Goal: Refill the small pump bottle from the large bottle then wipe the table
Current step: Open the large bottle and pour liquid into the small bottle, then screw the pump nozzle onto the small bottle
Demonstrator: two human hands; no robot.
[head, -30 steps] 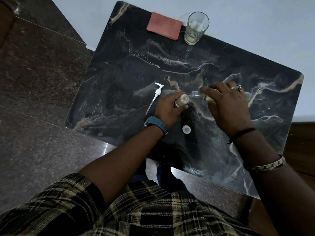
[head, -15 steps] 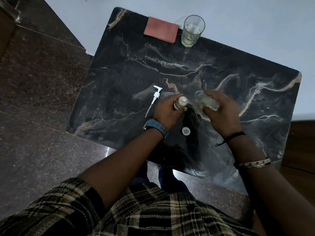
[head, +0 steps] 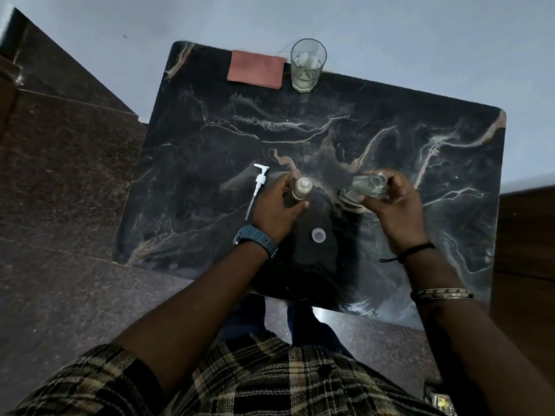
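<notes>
The dark marbled bench [head: 210, 121] has bare room across its middle and right side. At its far edge lie a red cloth [head: 256, 69] and, just beside it, a glass [head: 308, 65] holding some liquid. The right hand [head: 393, 205] has its fingers clamped on the large bottle [head: 368, 185], open-mouthed and seemingly tilted. The left hand [head: 274, 207] wraps the upright small bottle [head: 301, 188]. The white pump [head: 256, 189] lies left of it; a round cap [head: 318, 235] sits nearer the front edge.
</notes>
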